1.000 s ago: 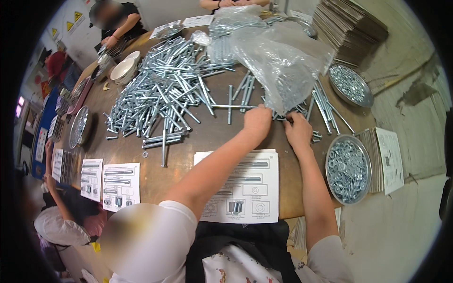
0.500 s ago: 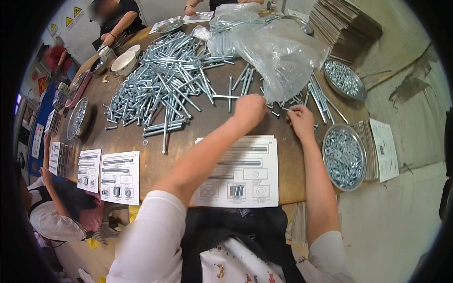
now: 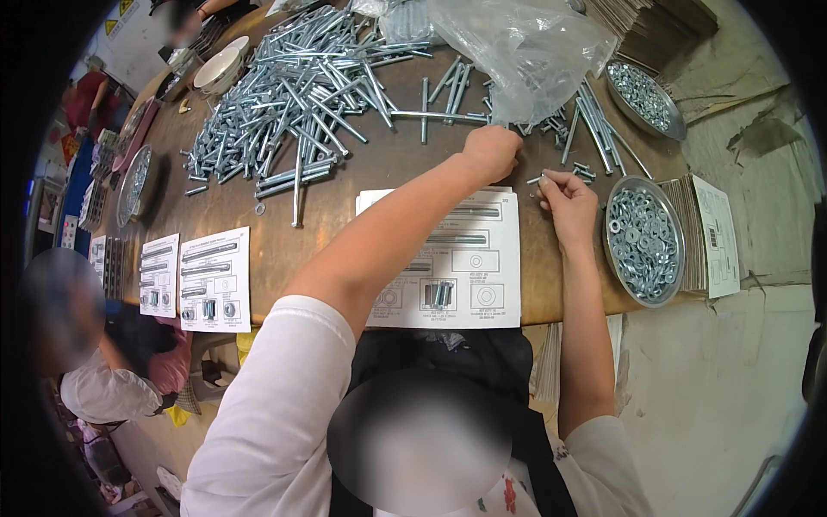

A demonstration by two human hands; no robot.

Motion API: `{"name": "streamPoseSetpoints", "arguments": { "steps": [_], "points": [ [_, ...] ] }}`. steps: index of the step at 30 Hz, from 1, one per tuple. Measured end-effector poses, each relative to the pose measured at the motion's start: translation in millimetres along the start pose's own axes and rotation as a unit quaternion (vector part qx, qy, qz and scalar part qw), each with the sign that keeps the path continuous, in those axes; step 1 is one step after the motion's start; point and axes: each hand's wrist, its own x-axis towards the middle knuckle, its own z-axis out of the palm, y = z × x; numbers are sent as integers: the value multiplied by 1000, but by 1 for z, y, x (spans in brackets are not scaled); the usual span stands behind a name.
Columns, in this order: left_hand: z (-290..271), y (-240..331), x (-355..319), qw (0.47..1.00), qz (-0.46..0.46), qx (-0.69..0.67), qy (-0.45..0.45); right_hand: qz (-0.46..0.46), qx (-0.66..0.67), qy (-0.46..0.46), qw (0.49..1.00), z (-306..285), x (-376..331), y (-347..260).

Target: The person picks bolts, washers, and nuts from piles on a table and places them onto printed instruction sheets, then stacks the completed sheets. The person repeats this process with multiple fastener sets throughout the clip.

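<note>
My left hand (image 3: pixel 493 153) reaches across the table just beyond a printed sheet (image 3: pixel 495 258). Its fingers are curled and mostly hidden from view, so what they hold cannot be made out. Beyond it lies a long bolt (image 3: pixel 439 115), crossing other long bolts. My right hand (image 3: pixel 570 202), to the right of the sheet's far corner, pinches a small bolt (image 3: pixel 535 180) between thumb and fingertips. Some short bolts (image 3: pixel 583 171) rest on the table close to those fingers. Several small bolts (image 3: pixel 442 295) lie on the sheet's lower part.
A big heap of long bolts (image 3: pixel 284 103) covers the far left. Clear plastic bags (image 3: pixel 534 52) sit at the back. A metal bowl of washers (image 3: pixel 644 241) stands on the right, another filled bowl (image 3: pixel 644 99) behind it. More sheets (image 3: pixel 215 280) lie left; a person (image 3: pixel 112 370) sits there.
The view has tilted, shifting the table upward. My left hand has moved right, leaving the long bolt fully visible. My right hand has drawn slightly nearer, with the small bolt now showing more clearly.
</note>
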Motion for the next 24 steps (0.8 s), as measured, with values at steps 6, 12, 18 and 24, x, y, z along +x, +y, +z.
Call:
{"name": "streamPoseSetpoints", "arguments": {
  "steps": [6, 12, 18, 24],
  "points": [
    [-55, -10, -35, 979, 66, -187, 35, -22, 15, -10, 1000, -8, -17, -9],
    [-121, 3, -202, 960, 8, -278, 23, -118, -67, -184, 974, 28, -95, -53],
    [-71, 39, -276, 973, 17, -215, 80, -261, -237, -236, 906, 64, -124, -55],
    [-58, 60, -282, 966, -66, -221, 120, -247, -317, -264, 877, 62, -131, -55]
  ]
}}
